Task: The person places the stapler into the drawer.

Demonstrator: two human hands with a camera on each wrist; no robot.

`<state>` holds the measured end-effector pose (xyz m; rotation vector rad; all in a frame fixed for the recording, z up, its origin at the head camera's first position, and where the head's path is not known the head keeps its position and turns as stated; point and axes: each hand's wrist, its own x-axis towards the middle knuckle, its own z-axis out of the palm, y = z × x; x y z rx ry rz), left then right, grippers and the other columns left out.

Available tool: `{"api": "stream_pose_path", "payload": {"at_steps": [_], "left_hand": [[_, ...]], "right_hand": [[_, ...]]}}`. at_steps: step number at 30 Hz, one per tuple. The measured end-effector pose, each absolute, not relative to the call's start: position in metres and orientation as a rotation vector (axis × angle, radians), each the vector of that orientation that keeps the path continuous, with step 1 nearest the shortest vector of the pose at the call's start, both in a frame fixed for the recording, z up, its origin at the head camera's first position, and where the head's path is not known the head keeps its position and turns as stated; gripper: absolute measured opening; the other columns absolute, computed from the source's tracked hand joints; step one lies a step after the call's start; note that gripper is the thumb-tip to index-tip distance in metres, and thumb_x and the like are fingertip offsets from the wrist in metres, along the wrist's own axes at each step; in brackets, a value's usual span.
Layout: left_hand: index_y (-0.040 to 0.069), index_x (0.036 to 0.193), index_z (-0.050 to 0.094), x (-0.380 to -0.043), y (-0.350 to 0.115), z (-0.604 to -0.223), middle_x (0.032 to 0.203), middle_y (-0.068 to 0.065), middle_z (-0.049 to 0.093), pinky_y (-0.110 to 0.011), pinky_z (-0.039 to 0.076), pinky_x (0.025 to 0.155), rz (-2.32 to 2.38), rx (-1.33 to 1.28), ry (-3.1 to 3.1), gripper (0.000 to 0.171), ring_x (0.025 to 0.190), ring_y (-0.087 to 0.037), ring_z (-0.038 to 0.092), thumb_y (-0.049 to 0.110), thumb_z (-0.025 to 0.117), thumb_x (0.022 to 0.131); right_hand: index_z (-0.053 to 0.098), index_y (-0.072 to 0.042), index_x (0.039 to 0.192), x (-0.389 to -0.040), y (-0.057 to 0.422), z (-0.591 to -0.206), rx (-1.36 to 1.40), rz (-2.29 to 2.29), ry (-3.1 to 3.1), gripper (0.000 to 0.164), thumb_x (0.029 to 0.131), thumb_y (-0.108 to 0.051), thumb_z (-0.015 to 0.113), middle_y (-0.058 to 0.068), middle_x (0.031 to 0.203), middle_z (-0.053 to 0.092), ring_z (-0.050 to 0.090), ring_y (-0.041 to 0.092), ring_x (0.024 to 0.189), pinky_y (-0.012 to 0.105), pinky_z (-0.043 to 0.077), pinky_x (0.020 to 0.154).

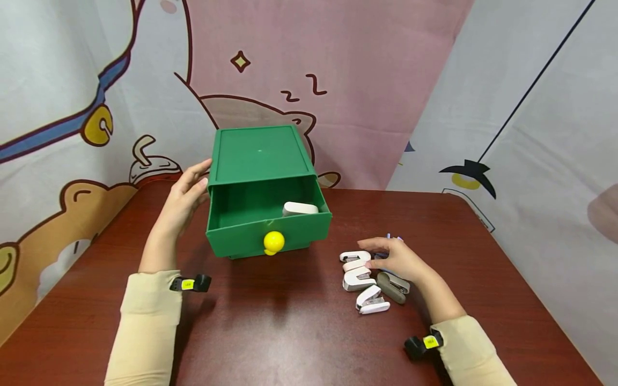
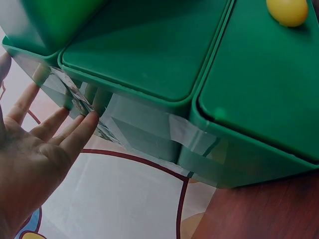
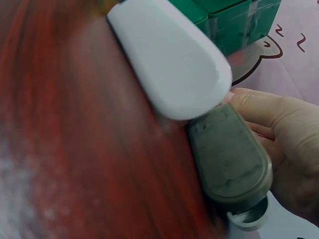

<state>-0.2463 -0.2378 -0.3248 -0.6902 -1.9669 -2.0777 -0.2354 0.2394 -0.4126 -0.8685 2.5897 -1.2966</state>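
Observation:
A green drawer box [image 1: 260, 155] stands on the table with its drawer [image 1: 241, 236] pulled out. The drawer front has a yellow round knob [image 1: 274, 242], and a white stapler [image 1: 300, 208] lies inside. My left hand [image 1: 181, 201] has its fingers stretched, fingertips at the box's left side. At the right, my right hand [image 1: 398, 260] reaches over a group of small staplers, index finger extended and thumb tip beside a pale pink stapler [image 1: 354, 265]. White staplers [image 1: 358, 279] and a grey-green stapler [image 1: 393, 287] lie close by. Bluish pieces are partly hidden behind this hand.
The dark red wooden table [image 1: 289, 332] carries everything. A cartoon-printed cloth [image 1: 338, 80] hangs behind it. Clear tape [image 2: 189, 132] runs along the box's side. Another white stapler [image 1: 372, 301] lies at the near end of the group.

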Motion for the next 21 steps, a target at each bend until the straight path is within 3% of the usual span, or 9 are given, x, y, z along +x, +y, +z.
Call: {"api": "stream_pose_path", "payload": {"at_steps": [15,21], "left_hand": [[0.007,0.148,0.037,-0.2457,-0.2378,-0.325,0.139,-0.011,0.041,-0.026,0.043,0.093,-2.066,-0.682,-1.982,0.047,0.117,-0.018,0.05,0.019,0.046,0.103],[0.008,0.148,0.036,-0.2461,-0.2382,-0.3247,0.139,-0.011,0.04,-0.024,0.042,0.093,-2.059,-0.688,-1.993,0.048,0.118,-0.018,0.049,0.019,0.046,0.103]], "right_hand": [[0.065,-0.001,0.121,-0.2349,0.2393,-0.4142,-0.871,-1.173,2.646,0.039,0.083,-0.006,0.075,0.007,0.113,0.067,0.06,0.019,0.104,0.037,0.049,0.087],[0.069,-0.006,0.117,-0.2354,0.237,-0.4145,-0.91,-1.116,2.675,0.037,0.081,-0.01,0.077,0.002,0.113,0.066,0.059,0.018,0.105,0.037,0.048,0.089]]}}
